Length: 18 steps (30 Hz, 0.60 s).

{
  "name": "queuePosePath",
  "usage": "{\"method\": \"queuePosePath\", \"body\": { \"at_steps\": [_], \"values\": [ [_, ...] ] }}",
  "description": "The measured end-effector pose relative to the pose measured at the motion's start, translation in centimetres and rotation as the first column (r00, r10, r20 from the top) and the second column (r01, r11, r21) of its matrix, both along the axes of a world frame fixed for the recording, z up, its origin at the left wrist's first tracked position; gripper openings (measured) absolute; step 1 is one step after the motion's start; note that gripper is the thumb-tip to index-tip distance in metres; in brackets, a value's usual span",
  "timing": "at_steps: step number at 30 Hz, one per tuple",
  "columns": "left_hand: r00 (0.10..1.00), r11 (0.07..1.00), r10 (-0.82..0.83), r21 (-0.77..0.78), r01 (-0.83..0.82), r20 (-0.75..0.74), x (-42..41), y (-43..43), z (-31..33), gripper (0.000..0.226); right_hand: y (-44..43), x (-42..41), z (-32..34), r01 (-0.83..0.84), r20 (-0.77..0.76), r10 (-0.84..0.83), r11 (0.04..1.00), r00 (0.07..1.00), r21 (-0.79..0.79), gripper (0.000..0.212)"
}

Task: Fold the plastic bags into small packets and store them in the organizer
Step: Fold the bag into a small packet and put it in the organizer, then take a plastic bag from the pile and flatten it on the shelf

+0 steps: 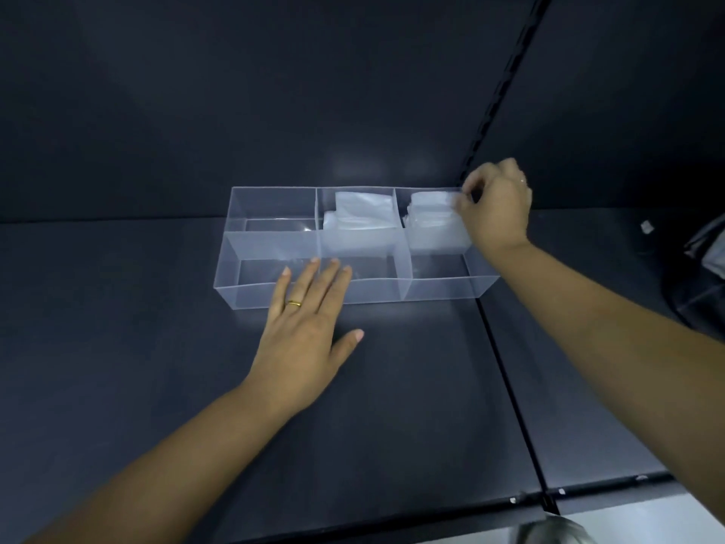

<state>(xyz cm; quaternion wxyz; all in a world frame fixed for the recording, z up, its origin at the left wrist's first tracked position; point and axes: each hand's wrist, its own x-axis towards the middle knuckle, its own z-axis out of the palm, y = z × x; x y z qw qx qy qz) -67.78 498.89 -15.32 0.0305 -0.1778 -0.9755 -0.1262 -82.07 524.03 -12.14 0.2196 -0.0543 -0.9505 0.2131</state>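
While the left hand [302, 327] lies flat, fingers straight against the organizer [443, 294], the right hand [496, 208] pinches a packet [431, 215] in its back right compartment; probably light, slippery, best nipped across the folds.

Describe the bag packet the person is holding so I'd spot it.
Find the clear organizer on the dark shelf. In its back right compartment sits a white folded packet. Unlike the middle packet, the right hand pinches it.

No text, label, brand, number or sign can be read anywhere, neither on the clear organizer [355, 286] nor on the folded bags [363, 214].
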Motion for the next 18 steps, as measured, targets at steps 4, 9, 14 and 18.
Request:
{"method": "queuePosePath", "body": {
  "at_steps": [4,9,14,18],
  "values": [
    [1.000,0.999,-0.003,-0.033,0.003,-0.004,0.5,0.0,-0.1,0.072,-0.8,1.8,-0.6,-0.408,0.239,0.349,0.873,0.906,0.269,0.039],
    [1.000,0.999,-0.023,-0.045,0.022,-0.020,2.7,0.4,-0.6,0.070,-0.9,1.8,-0.5,-0.462,0.516,0.302,0.860,0.801,0.215,0.085],
    [1.000,0.999,-0.019,-0.051,0.020,0.025,7.4,-0.2,-2.1,0.069,-1.2,5.7,1.5,-0.437,0.327,0.373,0.888,0.868,0.145,0.053],
    [0.995,0.994,0.001,-0.107,0.010,0.097,11.6,-1.1,-3.0,0.070,-3.0,15.3,3.4,-0.639,0.069,0.635,0.767,0.769,0.057,0.043]
  ]
}}
